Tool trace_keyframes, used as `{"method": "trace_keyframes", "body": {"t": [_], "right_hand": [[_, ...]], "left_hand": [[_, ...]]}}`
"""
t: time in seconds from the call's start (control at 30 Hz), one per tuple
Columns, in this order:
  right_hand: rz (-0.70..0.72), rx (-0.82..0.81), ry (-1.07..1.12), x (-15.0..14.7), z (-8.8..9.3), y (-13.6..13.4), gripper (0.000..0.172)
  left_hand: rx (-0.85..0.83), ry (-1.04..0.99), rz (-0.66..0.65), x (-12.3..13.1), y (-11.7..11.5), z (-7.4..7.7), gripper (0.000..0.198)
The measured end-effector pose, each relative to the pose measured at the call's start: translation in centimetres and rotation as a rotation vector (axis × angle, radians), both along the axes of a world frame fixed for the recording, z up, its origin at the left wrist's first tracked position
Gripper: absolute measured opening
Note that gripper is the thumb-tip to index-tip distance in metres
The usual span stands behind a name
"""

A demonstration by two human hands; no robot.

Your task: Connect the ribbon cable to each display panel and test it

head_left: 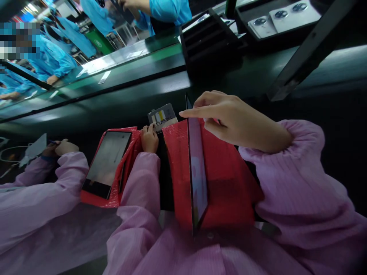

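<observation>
My left hand (149, 138) has curled fingers at the lower edge of a small grey printed card (162, 117) with a yellow stripe, and seems to grip it. My right hand (232, 120) is apart from the card, index finger stretched toward it, above a dark tablet-like device (197, 172) standing on edge in a red bubble pouch (226, 183). To the left, a second dark device (106, 164) lies in another red bubble pouch (126, 152). A co-worker's pink-sleeved hand (60, 148) holds a pen over white paper (36, 149).
A dark green conveyor (114, 82) runs across the view. Beyond it stand a black slotted rack (209, 42) and a dark tray (275, 19) holding white phones. A black metal bar (312, 49) slants at the right. Blue-coated people (54, 57) work across the line.
</observation>
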State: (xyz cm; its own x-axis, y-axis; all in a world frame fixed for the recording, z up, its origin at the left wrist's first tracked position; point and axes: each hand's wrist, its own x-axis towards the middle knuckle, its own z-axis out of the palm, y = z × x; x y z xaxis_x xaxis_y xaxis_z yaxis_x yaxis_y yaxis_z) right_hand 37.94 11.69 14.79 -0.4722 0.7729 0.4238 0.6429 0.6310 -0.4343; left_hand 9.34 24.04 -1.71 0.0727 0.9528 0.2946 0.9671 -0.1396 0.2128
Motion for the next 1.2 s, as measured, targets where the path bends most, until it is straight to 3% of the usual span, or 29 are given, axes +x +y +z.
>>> {"method": "trace_keyframes", "body": {"t": [0.37,0.7,0.87,0.97,1.07,1.13,1.2], "right_hand": [[0.007,0.029,0.019,0.1,0.0,0.0,0.05],[0.004,-0.016,-0.017,0.0,0.4,-0.3,0.041],[0.031,-0.091,0.043,0.0,0.6,-0.7,0.034],[-0.009,-0.131,0.028,0.2,0.7,-0.9,0.035],[-0.039,-0.145,0.008,0.6,0.9,-1.0,0.034],[-0.079,-0.159,-0.012,0.6,1.0,-1.1,0.033],[-0.131,-0.176,-0.041,0.6,1.1,-1.1,0.031]], "left_hand": [[0.005,0.001,0.019,0.3,-0.5,-0.3,0.047],[-0.018,-0.149,0.02,0.2,-0.6,-0.2,0.045],[-0.099,-0.307,-0.015,-0.2,-1.6,1.9,0.044],[-0.172,-0.418,-0.087,-1.2,-5.6,4.7,0.035],[-0.222,-0.507,-0.133,-1.9,-12.6,7.1,0.025],[-0.266,-0.546,-0.153,-1.6,-17.4,7.6,0.029],[-0.325,-0.636,-0.219,-0.7,-21.2,6.9,0.027]]}}
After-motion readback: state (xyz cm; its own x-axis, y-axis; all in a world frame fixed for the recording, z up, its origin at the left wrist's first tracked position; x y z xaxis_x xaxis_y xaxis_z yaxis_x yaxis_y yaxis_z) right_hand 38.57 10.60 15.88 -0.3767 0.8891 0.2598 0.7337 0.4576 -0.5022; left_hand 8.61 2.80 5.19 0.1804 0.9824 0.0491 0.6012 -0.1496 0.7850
